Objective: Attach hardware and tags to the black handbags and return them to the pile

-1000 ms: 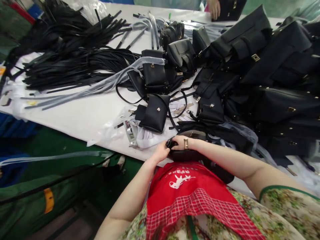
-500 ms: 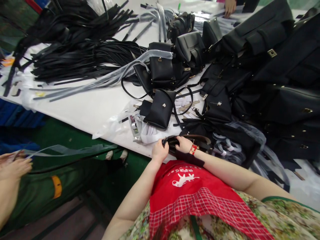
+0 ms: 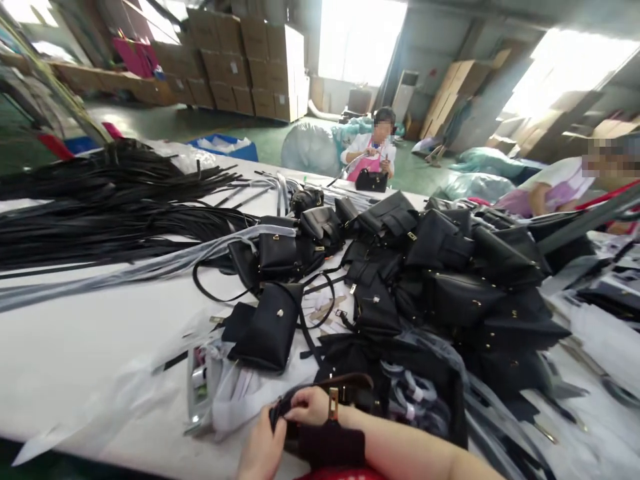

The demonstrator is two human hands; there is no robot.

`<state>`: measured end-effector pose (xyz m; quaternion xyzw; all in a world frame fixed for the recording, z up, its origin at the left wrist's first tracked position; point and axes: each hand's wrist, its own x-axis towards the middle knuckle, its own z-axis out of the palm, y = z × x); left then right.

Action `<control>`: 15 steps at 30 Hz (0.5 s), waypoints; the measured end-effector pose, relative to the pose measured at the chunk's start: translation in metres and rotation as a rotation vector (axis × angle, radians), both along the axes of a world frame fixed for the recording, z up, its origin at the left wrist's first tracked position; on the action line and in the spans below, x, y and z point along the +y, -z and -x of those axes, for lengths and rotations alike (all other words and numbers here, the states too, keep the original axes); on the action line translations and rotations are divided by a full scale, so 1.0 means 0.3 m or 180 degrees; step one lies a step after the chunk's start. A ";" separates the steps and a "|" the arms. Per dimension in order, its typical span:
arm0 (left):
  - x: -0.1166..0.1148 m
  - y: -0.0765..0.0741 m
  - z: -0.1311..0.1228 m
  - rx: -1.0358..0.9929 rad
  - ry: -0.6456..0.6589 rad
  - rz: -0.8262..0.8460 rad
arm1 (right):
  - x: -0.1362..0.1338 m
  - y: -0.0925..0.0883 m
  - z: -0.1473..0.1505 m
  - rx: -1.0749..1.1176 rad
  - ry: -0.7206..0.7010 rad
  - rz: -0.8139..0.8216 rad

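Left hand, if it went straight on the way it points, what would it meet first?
The left hand grips the black strap that the right hand also holds; beyond it, probably the small black pouch, though depth is unclear.

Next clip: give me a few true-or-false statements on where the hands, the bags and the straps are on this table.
1. The left hand and the right hand both grip a black bag at the table's near edge. True.
2. The straps lie right of the heap of bags. False: they lie left of it.
3. The heap of bags is red. False: it is black.
4. A person at the far end holds a dark bag. True.
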<state>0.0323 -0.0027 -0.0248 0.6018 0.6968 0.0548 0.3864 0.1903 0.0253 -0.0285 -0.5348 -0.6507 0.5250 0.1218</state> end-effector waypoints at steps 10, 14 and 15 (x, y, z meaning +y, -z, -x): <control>0.006 -0.075 -0.018 0.0535 -0.0139 0.0219 | 0.009 0.046 -0.088 -0.0216 -0.0410 0.0123; -0.017 -0.060 -0.010 0.0486 -0.0158 0.0170 | 0.009 0.040 -0.081 -0.0629 -0.0856 -0.0224; -0.020 -0.062 -0.009 0.0463 -0.0164 0.0135 | 0.008 0.026 -0.076 -0.0760 -0.0967 -0.0320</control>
